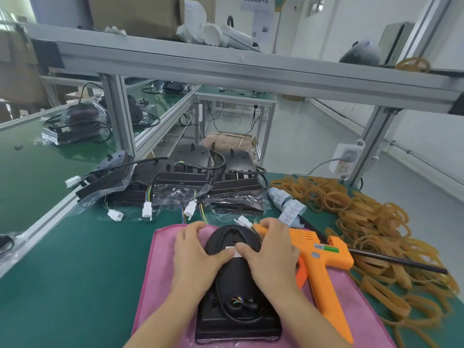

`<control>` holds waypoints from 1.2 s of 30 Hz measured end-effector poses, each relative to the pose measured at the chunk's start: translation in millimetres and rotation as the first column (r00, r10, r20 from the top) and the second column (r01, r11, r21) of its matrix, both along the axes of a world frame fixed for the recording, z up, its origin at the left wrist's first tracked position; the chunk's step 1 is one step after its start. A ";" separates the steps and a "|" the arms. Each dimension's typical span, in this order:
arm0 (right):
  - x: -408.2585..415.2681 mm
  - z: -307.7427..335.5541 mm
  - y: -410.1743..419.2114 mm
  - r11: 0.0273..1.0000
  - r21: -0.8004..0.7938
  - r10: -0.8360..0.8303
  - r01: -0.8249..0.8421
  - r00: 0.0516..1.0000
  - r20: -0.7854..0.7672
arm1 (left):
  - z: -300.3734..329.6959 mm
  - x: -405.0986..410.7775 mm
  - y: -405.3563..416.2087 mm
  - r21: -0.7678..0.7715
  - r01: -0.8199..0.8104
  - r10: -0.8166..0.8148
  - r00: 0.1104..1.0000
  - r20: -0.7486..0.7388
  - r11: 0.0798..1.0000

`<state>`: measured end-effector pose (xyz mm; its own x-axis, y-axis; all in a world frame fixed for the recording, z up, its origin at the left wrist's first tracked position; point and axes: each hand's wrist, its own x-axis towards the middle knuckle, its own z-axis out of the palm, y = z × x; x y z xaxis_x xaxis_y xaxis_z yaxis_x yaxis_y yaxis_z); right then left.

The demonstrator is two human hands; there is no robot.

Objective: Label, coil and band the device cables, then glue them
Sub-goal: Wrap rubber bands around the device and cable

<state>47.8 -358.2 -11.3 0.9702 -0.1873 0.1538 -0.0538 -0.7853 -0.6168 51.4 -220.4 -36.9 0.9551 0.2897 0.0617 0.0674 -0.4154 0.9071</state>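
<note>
Both hands are on the one black device lying flat on the pink cloth at six o'clock; the left hand curls over the device's rounded top from nine o'clock, thumb pressed on the white label that wraps the black cable; the right hand comes in from three o'clock, fingers curled over the far edge, thumb meeting the left thumb on that same label, so both hands are clamped around the device and its cable; the cable loops down the device's back to a cluster of coloured wires near the bottom; one orange glue gun lies just beside the right hand at three o'clock, partly on the cloth, its nozzle under the right fingers; at two o'clock, one roll of blue-white labels; further right, a sprawling heap of tan rubber bands, too many to count; at twelve o'clock, three more bagged black devices in a row on the green table, white connectors trailing from them, four visible there.
</note>
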 end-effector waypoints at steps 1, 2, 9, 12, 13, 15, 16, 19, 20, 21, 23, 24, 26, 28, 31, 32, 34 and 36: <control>-0.1 -0.3 -5.0 1.000 0.011 -0.012 0.013 0.999 -0.047 | -1.6 -0.6 1.9 0.013 -0.029 0.029 0.999 -0.029 1.000; -1.4 1.1 -9.3 1.000 0.017 -0.011 0.014 0.992 -0.125 | -3.4 -1.3 4.2 0.013 -0.045 0.046 0.997 -0.062 0.999; -7.3 6.8 -21.9 0.986 0.153 0.123 -0.073 0.928 -0.353 | 9.8 -11.5 3.3 -0.120 0.068 -0.087 0.983 -0.160 0.990; -12.2 10.3 -27.5 0.918 0.396 0.137 -0.015 0.950 -0.282 | 15.6 -15.5 3.2 -0.289 0.039 -0.058 0.997 -0.059 0.957; -14.8 11.1 -28.5 0.895 0.447 0.137 -0.013 0.960 -0.246 | 17.3 -14.0 3.6 -0.378 0.036 -0.059 0.997 -0.049 0.925; -20.0 13.3 -29.9 0.855 0.516 0.159 -0.050 0.973 -0.169 | 23.9 -8.5 5.9 -0.606 0.092 -0.176 0.981 -0.080 0.790; -21.7 14.3 -30.8 0.845 0.528 0.181 -0.083 0.974 -0.137 | 29.5 -6.4 6.6 -0.707 0.141 -0.284 0.955 -0.087 0.693; -20.4 21.8 -41.8 0.824 0.520 0.305 -0.224 0.949 -0.075 | 40.7 -2.1 6.8 -0.763 0.284 -0.494 0.868 -0.054 0.581; -16.0 25.2 -49.2 0.839 0.481 0.309 -0.255 0.950 -0.036 | 41.0 -0.7 5.3 -0.755 0.298 -0.500 0.865 -0.046 0.585; -8.6 28.0 -59.9 0.883 0.398 0.265 -0.248 0.964 0.014 | 40.2 0.6 3.3 -0.751 0.299 -0.498 0.866 -0.045 0.588; 11.2 35.5 -88.7 0.991 0.094 0.093 -0.099 0.994 0.066 | 38.6 2.0 -0.8 -0.758 0.305 -0.498 0.866 -0.031 0.577; 20.8 40.0 -104.5 0.992 -0.126 -0.007 0.014 0.999 0.053 | 38.6 2.0 -2.6 -0.763 0.314 -0.506 0.862 -0.020 0.565; 39.6 43.4 -136.1 0.849 -0.502 -0.187 0.167 0.982 0.010 | 38.6 2.7 -5.1 -0.766 0.329 -0.519 0.855 -0.007 0.552; 51.3 42.4 -160.4 0.706 -0.680 -0.324 0.200 0.944 -0.059 | 38.9 3.4 -6.7 -0.776 0.346 -0.535 0.845 0.014 0.527; 61.8 38.0 -184.0 0.674 -0.706 -0.420 0.219 0.900 -0.122 | 39.5 4.1 -10.1 -0.796 0.372 -0.560 0.827 0.050 0.478; 63.7 35.2 -188.8 0.688 -0.691 -0.426 0.221 0.894 -0.138 | 39.8 3.9 -11.4 -0.802 0.377 -0.568 0.821 0.057 0.463; 64.5 29.2 -192.5 0.698 -0.679 -0.423 0.228 0.896 -0.133 | 40.6 3.1 -14.5 -0.808 0.379 -0.583 0.811 0.056 0.451; 62.9 24.3 -191.6 0.692 -0.678 -0.397 0.248 0.915 -0.070 | 42.1 2.5 -16.3 -0.811 0.382 -0.598 0.800 0.050 0.443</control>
<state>110.7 -549.8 13.0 0.8904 -0.4217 0.1715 -0.4399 -0.8940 0.0854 53.9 -236.6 5.2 0.9033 -0.4017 -0.1508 0.3149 0.3819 0.8689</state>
